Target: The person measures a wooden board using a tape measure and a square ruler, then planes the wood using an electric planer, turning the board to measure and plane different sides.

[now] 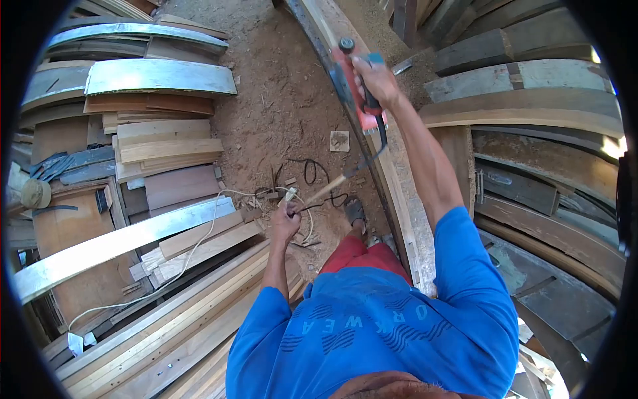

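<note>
My right hand (377,81) is wrapped round the handle of a red electric planer (345,70), which rests on a long wooden beam (397,193). A black cord runs from the planer's near end down toward my left side. Low on the left, my left hand (287,219) is closed round the dark cord (309,208), beside a pale plug or connector (290,194). A thin wooden stick (325,189) lies near its fingers, and whether the hand touches it is unclear.
Stacked boards (169,143) fill the left side, with long planks (166,326) at the lower left. More timber (525,110) is piled on the right. A small square wood piece (339,141), looped cords and shavings lie on the dirt floor (279,86).
</note>
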Motion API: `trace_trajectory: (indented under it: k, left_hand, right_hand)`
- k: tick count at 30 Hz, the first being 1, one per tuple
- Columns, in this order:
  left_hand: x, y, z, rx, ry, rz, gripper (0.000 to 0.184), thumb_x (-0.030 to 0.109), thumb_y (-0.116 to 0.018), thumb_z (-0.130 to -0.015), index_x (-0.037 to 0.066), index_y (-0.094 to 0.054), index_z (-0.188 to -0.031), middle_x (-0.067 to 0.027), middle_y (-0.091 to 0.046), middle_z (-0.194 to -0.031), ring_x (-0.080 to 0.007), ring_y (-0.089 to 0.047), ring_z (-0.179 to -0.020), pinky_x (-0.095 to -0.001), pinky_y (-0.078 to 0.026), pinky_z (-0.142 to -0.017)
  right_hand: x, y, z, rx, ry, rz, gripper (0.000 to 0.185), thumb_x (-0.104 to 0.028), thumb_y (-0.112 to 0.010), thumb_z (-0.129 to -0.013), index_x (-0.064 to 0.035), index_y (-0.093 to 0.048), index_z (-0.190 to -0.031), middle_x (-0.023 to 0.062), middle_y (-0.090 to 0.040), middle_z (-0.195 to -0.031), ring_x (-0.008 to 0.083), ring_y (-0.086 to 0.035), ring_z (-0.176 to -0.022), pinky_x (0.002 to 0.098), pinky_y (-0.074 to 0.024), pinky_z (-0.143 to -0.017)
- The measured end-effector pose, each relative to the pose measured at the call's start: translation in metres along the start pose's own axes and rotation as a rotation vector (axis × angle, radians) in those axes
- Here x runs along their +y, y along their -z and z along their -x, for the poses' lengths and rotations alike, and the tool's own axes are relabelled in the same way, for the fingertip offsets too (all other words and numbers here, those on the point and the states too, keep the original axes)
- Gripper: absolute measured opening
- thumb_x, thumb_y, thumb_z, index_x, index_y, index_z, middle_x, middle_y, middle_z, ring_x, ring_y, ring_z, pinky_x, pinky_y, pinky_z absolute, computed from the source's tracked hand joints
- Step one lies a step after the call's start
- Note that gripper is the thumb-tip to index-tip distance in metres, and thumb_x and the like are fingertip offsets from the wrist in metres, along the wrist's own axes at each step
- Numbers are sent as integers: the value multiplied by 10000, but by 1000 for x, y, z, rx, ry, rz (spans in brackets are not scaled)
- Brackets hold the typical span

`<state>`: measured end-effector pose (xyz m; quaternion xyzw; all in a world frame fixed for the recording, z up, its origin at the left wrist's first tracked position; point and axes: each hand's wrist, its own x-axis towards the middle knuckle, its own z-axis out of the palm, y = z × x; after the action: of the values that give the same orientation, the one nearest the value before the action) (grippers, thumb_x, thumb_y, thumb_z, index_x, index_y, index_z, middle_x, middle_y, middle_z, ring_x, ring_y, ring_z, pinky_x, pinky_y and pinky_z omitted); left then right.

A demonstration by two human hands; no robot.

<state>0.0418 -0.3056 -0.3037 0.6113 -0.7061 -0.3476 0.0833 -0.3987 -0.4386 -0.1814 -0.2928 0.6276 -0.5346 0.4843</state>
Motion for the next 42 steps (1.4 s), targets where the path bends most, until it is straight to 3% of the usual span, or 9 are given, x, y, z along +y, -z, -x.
trace_trajectory:
  k: [6,7,10,13,21,27,30,38,42]
  left_hand:
    - [-34,-21,57,-52,-32,-129,331,92,-683,-741,32,-685,-1066,-154,-727,-861,-306,-724,-800,-400,-576,-748]
    - [-17,-19,66,-122,61,-83,348,89,-671,-728,29,-685,-1071,-168,-725,-883,-316,-720,-844,-413,-575,-787]
    - [-22,-42,75,-213,19,-73,354,97,-674,-716,30,-688,-1063,-177,-726,-917,-325,-718,-894,-429,-572,-812]
    - [-15,-57,61,-319,-66,-87,352,90,-675,-699,17,-692,-1043,-185,-726,-937,-361,-708,-915,-441,-570,-815]
    - [-20,-63,-43,-295,-49,-40,337,71,-706,-749,13,-696,-1081,-159,-732,-871,-306,-728,-825,-405,-569,-736]
    - [-12,-34,-123,-329,40,-7,364,66,-663,-750,23,-680,-1111,-156,-734,-935,-339,-720,-916,-423,-573,-814]
    - [-8,-25,-159,-312,24,9,362,77,-683,-746,18,-683,-1102,-167,-738,-939,-351,-720,-913,-427,-574,-815]
    - [13,-10,-225,-286,-1,38,315,117,-702,-765,8,-679,-1060,-197,-740,-950,-357,-727,-922,-424,-577,-820]
    - [30,-7,-246,-280,30,59,319,164,-711,-787,4,-674,-1061,-202,-743,-963,-347,-730,-930,-415,-576,-834]
  right_hand:
    - [64,27,182,-3,-109,132,355,-343,-515,-1055,-94,-566,-807,-23,-532,-596,85,-501,-486,292,-417,-447]
    - [67,32,220,-12,-143,178,350,-316,-499,-1058,-83,-559,-804,-11,-527,-581,95,-509,-478,305,-423,-447]
    - [80,38,299,37,-127,160,334,-329,-522,-1048,-70,-553,-838,-14,-509,-598,92,-511,-490,288,-437,-464]
    - [90,40,305,34,-117,124,359,-378,-561,-1019,-30,-584,-936,4,-540,-636,107,-550,-528,300,-459,-485]
    - [36,11,157,54,-120,146,401,-401,-570,-1013,-26,-586,-872,2,-536,-624,107,-541,-541,307,-445,-495]
    - [3,-7,30,32,-89,171,409,-419,-586,-1009,-15,-620,-962,-6,-562,-668,82,-525,-559,285,-435,-508]
    - [-18,-22,-20,86,-84,137,387,-398,-564,-1030,-68,-565,-829,-20,-537,-639,67,-511,-524,259,-431,-485]
    - [-65,-43,-146,117,-40,166,388,-367,-576,-1028,-48,-583,-808,-10,-548,-627,79,-518,-506,275,-416,-455]
    - [-100,-56,-217,123,-3,220,445,-459,-573,-1006,-67,-632,-804,-1,-572,-619,107,-544,-509,289,-426,-484]
